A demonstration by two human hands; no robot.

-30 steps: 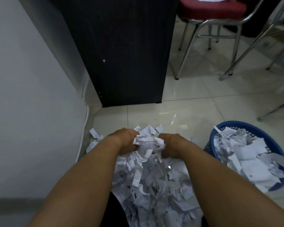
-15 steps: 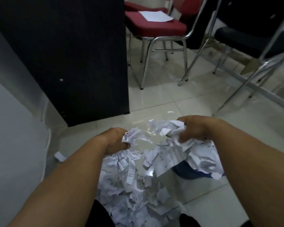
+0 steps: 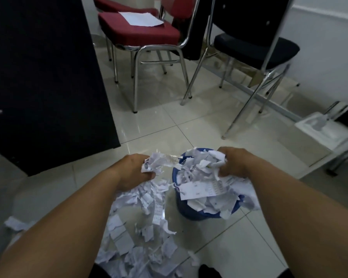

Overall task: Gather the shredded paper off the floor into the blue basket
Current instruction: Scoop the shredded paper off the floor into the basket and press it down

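The blue basket (image 3: pixel 186 208) stands on the tiled floor at centre right, heaped with white paper scraps. My right hand (image 3: pixel 234 164) grips a bunch of shredded paper right above the basket's mouth. My left hand (image 3: pixel 132 170) holds a smaller clump of paper just left of the basket's rim, over the floor. A wide pile of shredded paper (image 3: pixel 141 243) lies on the floor below my left arm and towards the bottom edge. Some strips dangle between my two hands.
A tall black cabinet (image 3: pixel 44 81) stands at the left. Behind the basket are a red chair (image 3: pixel 141 35) with a white sheet on its seat and a black chair (image 3: pixel 255 47), both on chrome legs. A white box (image 3: pixel 321 131) sits at the right.
Both hands have lifted from the floor pile with paper and swung right; the right hand now hangs over the basket. My view has turned right and up, showing the chairs.
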